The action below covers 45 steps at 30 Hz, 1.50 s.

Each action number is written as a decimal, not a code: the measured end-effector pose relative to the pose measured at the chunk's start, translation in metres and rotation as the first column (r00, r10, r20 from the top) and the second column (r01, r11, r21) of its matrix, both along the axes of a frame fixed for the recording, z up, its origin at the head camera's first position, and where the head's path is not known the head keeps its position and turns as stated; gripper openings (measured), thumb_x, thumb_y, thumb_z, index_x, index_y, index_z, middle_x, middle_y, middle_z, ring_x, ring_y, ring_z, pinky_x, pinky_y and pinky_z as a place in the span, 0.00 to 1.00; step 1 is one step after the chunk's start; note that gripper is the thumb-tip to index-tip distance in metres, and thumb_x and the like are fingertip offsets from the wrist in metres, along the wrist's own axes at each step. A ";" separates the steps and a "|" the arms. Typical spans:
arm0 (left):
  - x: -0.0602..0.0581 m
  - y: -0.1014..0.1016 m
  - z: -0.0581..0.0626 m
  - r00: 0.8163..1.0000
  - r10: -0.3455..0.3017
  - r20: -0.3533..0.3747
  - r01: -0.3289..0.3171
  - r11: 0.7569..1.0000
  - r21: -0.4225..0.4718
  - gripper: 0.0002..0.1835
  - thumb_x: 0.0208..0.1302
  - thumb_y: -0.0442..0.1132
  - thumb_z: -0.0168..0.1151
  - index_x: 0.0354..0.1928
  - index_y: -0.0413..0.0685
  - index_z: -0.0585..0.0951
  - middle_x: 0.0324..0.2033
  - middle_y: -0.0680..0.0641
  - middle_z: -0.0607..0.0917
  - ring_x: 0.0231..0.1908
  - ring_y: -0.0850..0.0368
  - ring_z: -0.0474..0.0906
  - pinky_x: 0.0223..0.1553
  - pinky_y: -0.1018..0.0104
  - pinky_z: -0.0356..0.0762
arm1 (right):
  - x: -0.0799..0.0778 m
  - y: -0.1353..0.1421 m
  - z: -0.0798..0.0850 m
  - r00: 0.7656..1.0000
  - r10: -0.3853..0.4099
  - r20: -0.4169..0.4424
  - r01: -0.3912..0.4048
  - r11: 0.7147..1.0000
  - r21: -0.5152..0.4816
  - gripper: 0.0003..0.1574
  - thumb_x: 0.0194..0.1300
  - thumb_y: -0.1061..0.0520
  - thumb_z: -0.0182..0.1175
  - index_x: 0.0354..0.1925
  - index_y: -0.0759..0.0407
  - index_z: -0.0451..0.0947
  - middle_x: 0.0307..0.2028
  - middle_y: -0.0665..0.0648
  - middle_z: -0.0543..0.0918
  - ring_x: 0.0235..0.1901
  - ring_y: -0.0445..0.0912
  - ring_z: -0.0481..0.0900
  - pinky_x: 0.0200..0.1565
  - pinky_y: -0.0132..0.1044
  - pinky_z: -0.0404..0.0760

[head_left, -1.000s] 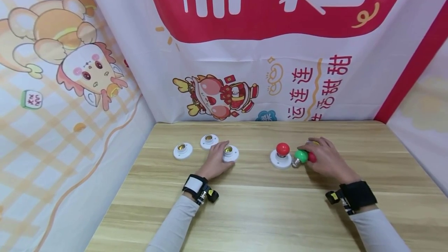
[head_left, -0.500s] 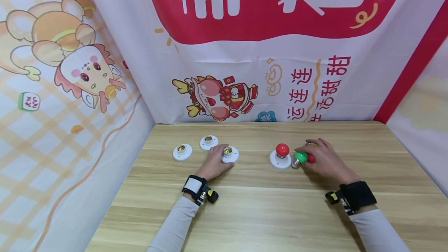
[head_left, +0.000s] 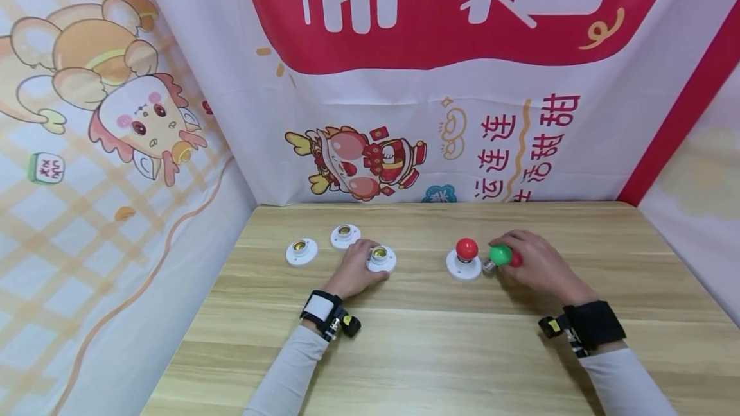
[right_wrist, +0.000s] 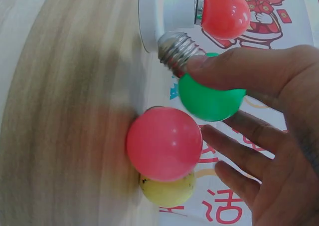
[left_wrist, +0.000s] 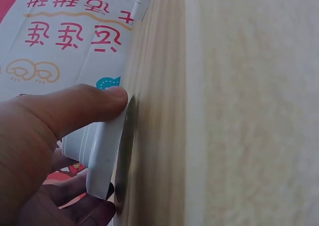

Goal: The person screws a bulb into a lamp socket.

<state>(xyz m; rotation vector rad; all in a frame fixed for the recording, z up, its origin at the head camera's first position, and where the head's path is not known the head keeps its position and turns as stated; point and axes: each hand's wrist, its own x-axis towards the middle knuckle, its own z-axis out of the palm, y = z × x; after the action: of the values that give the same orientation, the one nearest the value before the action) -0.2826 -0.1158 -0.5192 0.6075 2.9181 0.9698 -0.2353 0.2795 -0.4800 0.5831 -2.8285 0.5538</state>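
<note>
My left hand (head_left: 352,269) grips a white round lamp socket (head_left: 381,262) by its base. In the left wrist view the thumb lies on the edge of this base (left_wrist: 105,151), which stands slightly off the table over its shadow. My right hand (head_left: 542,266) pinches a green light bulb (right_wrist: 212,101) between thumb and fingers, its metal screw end (right_wrist: 177,51) pointing away from the palm. Below it in the right wrist view, a loose red bulb (right_wrist: 164,143) lies on the table, with a yellow bulb (right_wrist: 167,190) partly behind it.
Another white socket (head_left: 464,269) with a red bulb (head_left: 467,249) in it stands just left of the green bulb. Two bulbless sockets, one at far left (head_left: 302,258) and one further back (head_left: 345,237), sit beside my left hand. A printed cloth wall (head_left: 370,101) rises behind the table.
The socket in my left hand has shifted slightly toward me. The green bulb has come up a little in my right fingers, and the yellow bulb is now hidden in the head view.
</note>
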 end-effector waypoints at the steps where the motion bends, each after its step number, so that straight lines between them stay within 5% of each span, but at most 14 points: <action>1: 0.001 0.000 0.000 1.000 -0.002 0.003 0.002 1.000 0.004 0.39 0.49 0.51 0.74 0.61 0.45 0.70 0.55 0.48 0.72 0.54 0.54 0.67 0.59 0.58 0.70 | 0.000 0.000 0.001 1.000 -0.001 0.014 0.002 1.000 -0.011 0.32 0.48 0.56 0.75 0.53 0.51 0.79 0.51 0.57 0.77 0.51 0.55 0.73 0.54 0.59 0.76; 10: 0.006 0.004 0.002 0.999 -0.038 0.027 0.035 0.994 0.100 0.38 0.49 0.48 0.75 0.62 0.48 0.69 0.56 0.48 0.69 0.54 0.55 0.70 0.60 0.59 0.71 | 0.005 -0.004 0.008 0.997 0.018 0.074 -0.009 0.992 -0.126 0.33 0.50 0.63 0.72 0.56 0.51 0.76 0.57 0.59 0.68 0.54 0.57 0.68 0.53 0.61 0.76; 20: 0.008 0.014 0.005 0.997 -0.071 0.010 0.069 0.993 0.096 0.41 0.50 0.53 0.73 0.65 0.47 0.69 0.62 0.48 0.68 0.57 0.55 0.69 0.61 0.58 0.70 | 0.009 -0.013 0.017 0.995 -0.001 0.096 0.019 0.982 -0.188 0.33 0.54 0.64 0.70 0.57 0.48 0.74 0.56 0.55 0.76 0.56 0.53 0.72 0.55 0.57 0.76; 28: 0.012 0.024 0.006 0.995 -0.095 -0.018 0.097 0.990 0.099 0.42 0.51 0.53 0.72 0.66 0.48 0.68 0.63 0.48 0.70 0.58 0.56 0.69 0.62 0.59 0.69 | 0.008 -0.018 0.021 1.000 0.013 0.026 -0.007 0.978 -0.208 0.29 0.56 0.59 0.69 0.55 0.44 0.75 0.54 0.52 0.76 0.54 0.50 0.72 0.54 0.55 0.78; 45: 0.020 0.043 0.010 0.983 -0.166 -0.074 0.176 0.973 0.146 0.39 0.51 0.52 0.73 0.65 0.51 0.69 0.62 0.52 0.70 0.59 0.59 0.69 0.61 0.61 0.70 | 0.008 -0.028 0.034 0.992 0.073 -0.107 -0.095 0.972 -0.216 0.35 0.50 0.61 0.73 0.57 0.47 0.75 0.56 0.55 0.76 0.54 0.50 0.72 0.53 0.54 0.79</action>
<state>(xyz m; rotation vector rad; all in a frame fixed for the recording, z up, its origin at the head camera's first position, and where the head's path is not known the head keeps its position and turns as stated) -0.2621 -0.0727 -0.5088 0.8946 2.8010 1.1787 -0.2271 0.2520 -0.4460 0.6695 -2.6134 0.8184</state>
